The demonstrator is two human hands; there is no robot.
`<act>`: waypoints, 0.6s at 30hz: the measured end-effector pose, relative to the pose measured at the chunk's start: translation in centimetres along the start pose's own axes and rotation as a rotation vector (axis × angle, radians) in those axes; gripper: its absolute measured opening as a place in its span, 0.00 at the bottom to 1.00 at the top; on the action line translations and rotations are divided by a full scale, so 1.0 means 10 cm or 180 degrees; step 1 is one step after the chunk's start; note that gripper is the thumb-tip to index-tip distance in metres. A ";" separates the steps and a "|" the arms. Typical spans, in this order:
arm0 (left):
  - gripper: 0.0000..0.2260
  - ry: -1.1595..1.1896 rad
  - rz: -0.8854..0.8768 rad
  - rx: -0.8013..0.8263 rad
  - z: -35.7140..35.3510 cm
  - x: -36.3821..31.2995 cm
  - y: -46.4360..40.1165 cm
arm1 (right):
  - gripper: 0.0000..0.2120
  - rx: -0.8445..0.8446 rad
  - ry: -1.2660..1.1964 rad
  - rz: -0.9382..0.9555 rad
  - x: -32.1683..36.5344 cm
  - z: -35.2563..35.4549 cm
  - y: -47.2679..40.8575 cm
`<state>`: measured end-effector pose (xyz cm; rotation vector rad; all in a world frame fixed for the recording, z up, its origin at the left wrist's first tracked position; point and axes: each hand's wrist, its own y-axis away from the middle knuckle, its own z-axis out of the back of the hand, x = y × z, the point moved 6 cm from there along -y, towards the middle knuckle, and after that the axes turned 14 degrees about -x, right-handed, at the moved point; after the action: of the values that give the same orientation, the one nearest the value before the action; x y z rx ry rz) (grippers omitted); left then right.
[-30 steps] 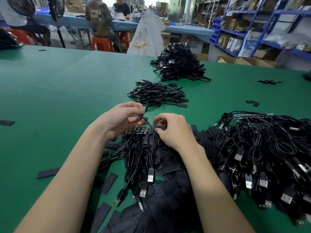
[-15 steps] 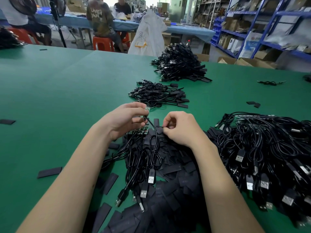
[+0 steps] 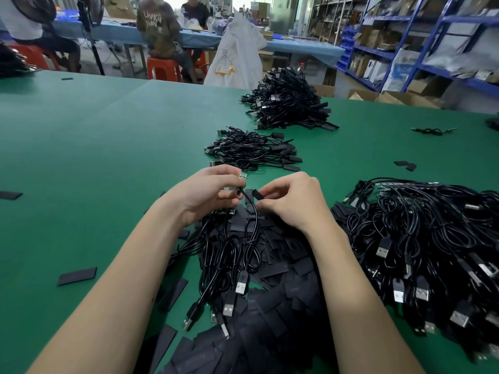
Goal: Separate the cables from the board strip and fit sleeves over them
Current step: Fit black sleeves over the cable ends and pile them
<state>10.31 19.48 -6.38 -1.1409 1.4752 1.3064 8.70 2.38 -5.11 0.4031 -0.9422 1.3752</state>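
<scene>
At a green worktable (image 3: 81, 157), a worker's left hand (image 3: 201, 197) pinched a small board (image 3: 243, 175) with its cable (image 3: 249, 206) trailing, while the right hand (image 3: 291, 201) gripped a black sleeve (image 3: 258, 195), apparently aligned to slide on.

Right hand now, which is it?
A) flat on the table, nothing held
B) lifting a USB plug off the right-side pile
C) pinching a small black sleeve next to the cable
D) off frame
C: the right hand pinches a small black sleeve just beside the cable that runs from the left hand.
</scene>
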 end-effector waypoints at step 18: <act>0.06 -0.0100 -0.0634 0.0003 -0.22 -0.16 0.10 | 0.10 0.0319 -0.3193 -0.1131 -0.01 0.21 0.00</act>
<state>9.71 17.50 -4.35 -1.2275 1.3034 1.1806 7.97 0.75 -3.92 1.3410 -1.5055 0.8519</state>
